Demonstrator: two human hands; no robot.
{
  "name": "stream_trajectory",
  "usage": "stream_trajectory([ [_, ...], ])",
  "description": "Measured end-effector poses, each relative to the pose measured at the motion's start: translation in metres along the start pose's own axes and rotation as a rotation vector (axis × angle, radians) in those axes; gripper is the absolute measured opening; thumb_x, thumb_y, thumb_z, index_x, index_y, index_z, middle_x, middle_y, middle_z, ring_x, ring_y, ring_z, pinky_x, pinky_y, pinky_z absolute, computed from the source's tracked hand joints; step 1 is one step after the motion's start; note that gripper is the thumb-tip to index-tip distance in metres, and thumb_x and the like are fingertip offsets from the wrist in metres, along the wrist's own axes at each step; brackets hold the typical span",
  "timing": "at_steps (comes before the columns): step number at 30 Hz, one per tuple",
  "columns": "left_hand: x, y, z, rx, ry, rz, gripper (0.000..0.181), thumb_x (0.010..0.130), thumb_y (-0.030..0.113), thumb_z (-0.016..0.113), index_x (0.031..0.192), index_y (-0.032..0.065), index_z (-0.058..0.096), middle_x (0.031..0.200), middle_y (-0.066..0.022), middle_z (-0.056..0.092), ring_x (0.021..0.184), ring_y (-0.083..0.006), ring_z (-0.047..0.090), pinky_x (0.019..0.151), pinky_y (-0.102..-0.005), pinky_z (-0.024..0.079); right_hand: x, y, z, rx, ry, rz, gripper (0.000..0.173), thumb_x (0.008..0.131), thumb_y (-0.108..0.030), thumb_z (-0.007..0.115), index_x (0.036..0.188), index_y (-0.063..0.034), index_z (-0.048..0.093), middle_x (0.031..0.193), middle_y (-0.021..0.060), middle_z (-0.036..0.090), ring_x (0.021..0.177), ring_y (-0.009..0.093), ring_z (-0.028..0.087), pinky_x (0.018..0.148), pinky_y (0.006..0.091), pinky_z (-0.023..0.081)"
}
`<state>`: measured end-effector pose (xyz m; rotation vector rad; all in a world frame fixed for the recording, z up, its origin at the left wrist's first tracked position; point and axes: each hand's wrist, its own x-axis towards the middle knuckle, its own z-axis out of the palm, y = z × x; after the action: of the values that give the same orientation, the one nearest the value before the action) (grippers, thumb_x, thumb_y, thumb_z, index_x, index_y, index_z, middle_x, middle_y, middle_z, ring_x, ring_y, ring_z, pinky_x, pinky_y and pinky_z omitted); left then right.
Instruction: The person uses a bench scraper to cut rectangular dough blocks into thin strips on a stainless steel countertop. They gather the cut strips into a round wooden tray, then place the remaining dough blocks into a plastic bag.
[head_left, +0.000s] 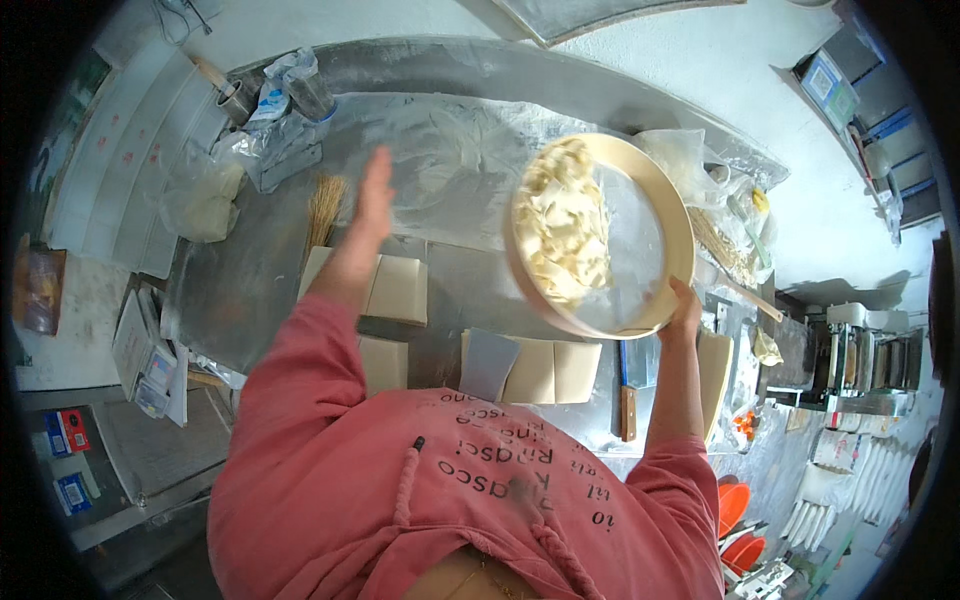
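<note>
My right hand (681, 306) grips the lower right rim of a round sieve (679, 232) with a pale band. The sieve is held tilted above the metal worktable (240, 292). Pale, crumpled dough scraps or flour clumps (566, 225) lie against its left side, slightly blurred; fine mesh shows at the right. My left hand (373, 196) is raised over the floured part of the table, fingers extended, holding nothing. Below my left forearm are stacks of cut dough sheets (399, 289). More stacks (529, 371) lie close to my body, with a grey flat piece (489, 364) on one.
A knife with a wooden handle (628, 412) lies left of my right forearm. A straw brush (324, 208) rests near my left wrist. Plastic bags (679, 161) crowd the back right; a metal container (309, 94) stands at the back left. A roller machine (862, 360) is far right.
</note>
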<state>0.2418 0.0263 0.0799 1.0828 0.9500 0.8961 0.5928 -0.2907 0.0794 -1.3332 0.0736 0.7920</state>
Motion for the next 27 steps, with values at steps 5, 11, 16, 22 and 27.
stream_trajectory([
  [5, -0.005, -0.041, 0.053, -0.161, 0.069, -0.074, 0.077, 0.085, 0.062, 0.036, 0.143, 0.0130, 0.020, 0.149, -0.0073, 0.018, 0.137, -0.0217, 0.013, 0.107, -0.0482, 0.009, 0.000, 0.045, 0.060, -0.476, -0.031, -0.187, 0.029, 0.081, -0.015, 0.051, 0.103, 0.0030, 0.052, 0.085, 0.0139, 0.056, 0.073, 0.027, 0.058, 0.060, 0.0403, 0.051],
  [11, -0.047, 0.049, 0.035, -0.284, 0.147, -0.183, 0.090, 0.078, 0.068, 0.039, 0.142, 0.0092, 0.020, 0.148, -0.0101, 0.018, 0.134, -0.0227, 0.021, 0.104, -0.0473, 0.017, 0.002, 0.001, -0.016, 0.171, 0.070, 0.027, 0.027, 0.077, -0.011, 0.051, 0.097, 0.0070, 0.052, 0.080, 0.0172, 0.057, 0.062, 0.031, 0.061, 0.052, 0.0415, 0.052],
  [16, -0.032, 0.006, 0.043, -0.123, 0.139, -0.155, 0.089, 0.078, 0.069, 0.037, 0.143, 0.0108, 0.020, 0.148, -0.0099, 0.020, 0.134, -0.0225, 0.022, 0.104, -0.0465, 0.015, 0.002, 0.035, 0.032, -0.443, -0.123, -0.178, 0.030, 0.080, -0.018, 0.052, 0.103, 0.0009, 0.054, 0.086, 0.0182, 0.058, 0.071, 0.028, 0.061, 0.056, 0.0407, 0.052],
  [22, -0.035, 0.017, 0.032, -0.227, 0.205, -0.171, 0.086, 0.081, 0.067, 0.035, 0.143, 0.0110, 0.017, 0.150, -0.0083, 0.014, 0.137, -0.0227, 0.015, 0.107, -0.0480, 0.009, -0.017, 0.000, 0.000, -0.100, 0.217, 0.070, 0.034, 0.078, -0.012, 0.051, 0.108, 0.0031, 0.049, 0.102, 0.0212, 0.054, 0.080, 0.032, 0.061, 0.063, 0.0438, 0.054],
  [27, -0.040, -0.009, 0.051, -0.063, 0.025, -0.251, 0.083, 0.082, 0.065, 0.035, 0.144, 0.0128, 0.015, 0.150, -0.0062, 0.014, 0.137, -0.0231, 0.013, 0.108, -0.0469, 0.007, -0.027, 0.035, 0.030, -0.128, -0.062, -0.111, 0.027, 0.073, -0.007, 0.053, 0.100, 0.0004, 0.055, 0.080, 0.0100, 0.054, 0.065, 0.023, 0.055, 0.052, 0.0351, 0.050],
])
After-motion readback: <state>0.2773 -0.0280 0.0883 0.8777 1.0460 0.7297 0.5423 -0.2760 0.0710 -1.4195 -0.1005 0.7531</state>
